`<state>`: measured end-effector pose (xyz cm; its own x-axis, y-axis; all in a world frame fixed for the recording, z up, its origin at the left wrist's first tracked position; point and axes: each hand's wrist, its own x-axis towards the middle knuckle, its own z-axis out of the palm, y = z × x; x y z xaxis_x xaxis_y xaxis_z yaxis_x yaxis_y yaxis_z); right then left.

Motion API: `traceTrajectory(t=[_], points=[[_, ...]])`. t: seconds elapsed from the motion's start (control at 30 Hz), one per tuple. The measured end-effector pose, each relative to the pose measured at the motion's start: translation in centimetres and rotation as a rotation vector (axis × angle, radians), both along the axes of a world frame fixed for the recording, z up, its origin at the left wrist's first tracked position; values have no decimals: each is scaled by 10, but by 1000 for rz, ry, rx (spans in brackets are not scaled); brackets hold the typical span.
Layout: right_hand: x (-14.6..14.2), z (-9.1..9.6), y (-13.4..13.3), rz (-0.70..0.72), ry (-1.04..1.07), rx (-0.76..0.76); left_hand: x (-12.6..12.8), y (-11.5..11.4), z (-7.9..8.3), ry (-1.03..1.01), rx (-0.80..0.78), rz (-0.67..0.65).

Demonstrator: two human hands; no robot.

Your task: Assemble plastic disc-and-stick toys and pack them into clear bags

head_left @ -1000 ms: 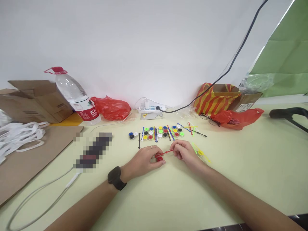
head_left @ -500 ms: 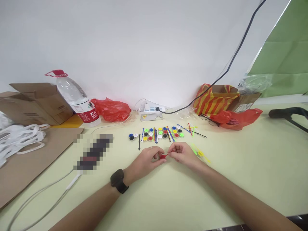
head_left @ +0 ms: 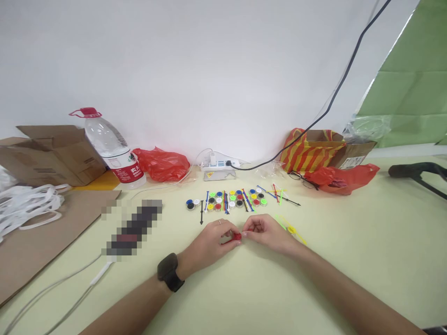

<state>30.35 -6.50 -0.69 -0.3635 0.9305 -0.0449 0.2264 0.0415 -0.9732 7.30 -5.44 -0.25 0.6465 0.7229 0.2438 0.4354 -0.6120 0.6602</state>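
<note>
My left hand (head_left: 218,239) is closed in a pinch around a small red round piece (head_left: 237,236), partly covered by the fingertips. Close beside it, my right hand (head_left: 263,232) pinches a thin red plastic stick, of which only a bit of red shows between the fingers. The two sets of fingertips almost meet above the table. Beyond them lie rows of small coloured discs on clear bases (head_left: 239,203) with coloured arrow sticks between the groups. A yellow disc with a yellow stick (head_left: 292,230) lies just behind my right hand, beside a green stick.
A single black arrow stick (head_left: 201,212) and crossed coloured sticks (head_left: 279,193) flank the rows. Behind stand a power strip (head_left: 220,164), red plastic bags (head_left: 162,165) and a large bottle (head_left: 115,153). Eyeglasses (head_left: 303,179) lie right; a blurred-out object (head_left: 134,230) with a cable lies left.
The thin red stick that showed between my hands is now mostly hidden as the fingertips have come closer together. The whole view has shifted slightly, with things sitting lower.
</note>
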Motion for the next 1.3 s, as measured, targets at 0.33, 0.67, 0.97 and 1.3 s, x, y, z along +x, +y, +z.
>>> traceTrajectory(t=[0.33,0.67,0.97,1.3], points=[[3,-2,0,32,-36,40,1,0,0,-3,13,-22],[7,3,-2,61,-70,50,1,0,1,4,17,-26],[6,5,-3,69,-86,49,1,-1,-1,-23,-15,-13],[5,9,-4,45,-76,-59,1,-2,4,30,18,-19]])
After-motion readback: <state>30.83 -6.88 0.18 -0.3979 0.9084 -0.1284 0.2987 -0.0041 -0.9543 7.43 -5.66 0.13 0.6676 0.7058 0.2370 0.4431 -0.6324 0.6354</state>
